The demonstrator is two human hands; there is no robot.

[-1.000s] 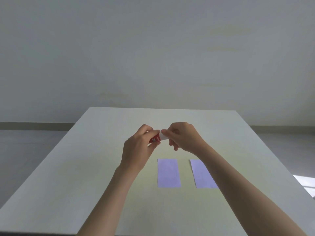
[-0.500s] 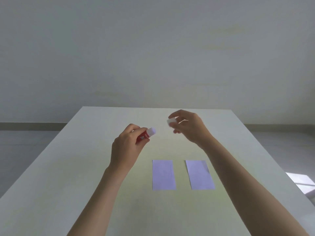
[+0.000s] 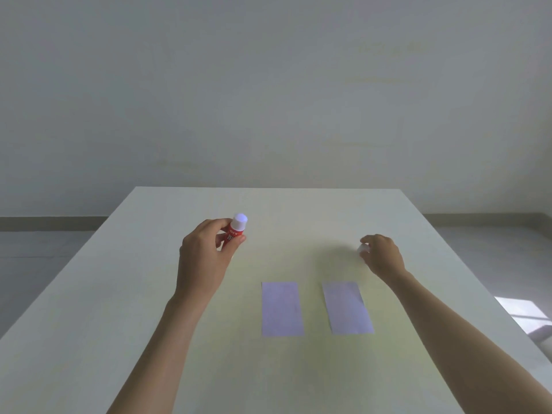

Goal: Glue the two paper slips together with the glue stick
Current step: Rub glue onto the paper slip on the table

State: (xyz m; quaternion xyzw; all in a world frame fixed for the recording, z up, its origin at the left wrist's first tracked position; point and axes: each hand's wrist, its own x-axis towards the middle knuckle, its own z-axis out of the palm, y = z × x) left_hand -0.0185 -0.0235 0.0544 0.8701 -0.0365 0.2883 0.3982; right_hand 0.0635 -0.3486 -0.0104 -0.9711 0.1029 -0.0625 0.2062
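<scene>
1. Since half a second earlier the hands had drawn further apart: the right hand [image 3: 382, 256] had carried the white cap [image 3: 363, 249] out to the right and low toward the table [image 3: 149, 294], while the left hand [image 3: 206, 258] had turned the glue stick [image 3: 236, 230] more upright.
2. The table was the largest thing, pale and bare but for the slips.
3. The left grip was closed around the red barrel of the glue stick, its uncapped white tip pointing up and away, left of and beyond the slips.
4. The right grip was pinched on the cap; whether the cap touched the table could not be told.
5. The left paper slip [image 3: 282, 309] and the right paper slip [image 3: 348, 307], both pale lilac, lay flat side by side, apart, near the person.
6. To do the step well, the cap probably needed setting down clear of the slips, and the freed hand should pin one slip while glue is stroked on lightly.
7. White lettering showed on the red barrel, but it was too blurred to read.
</scene>
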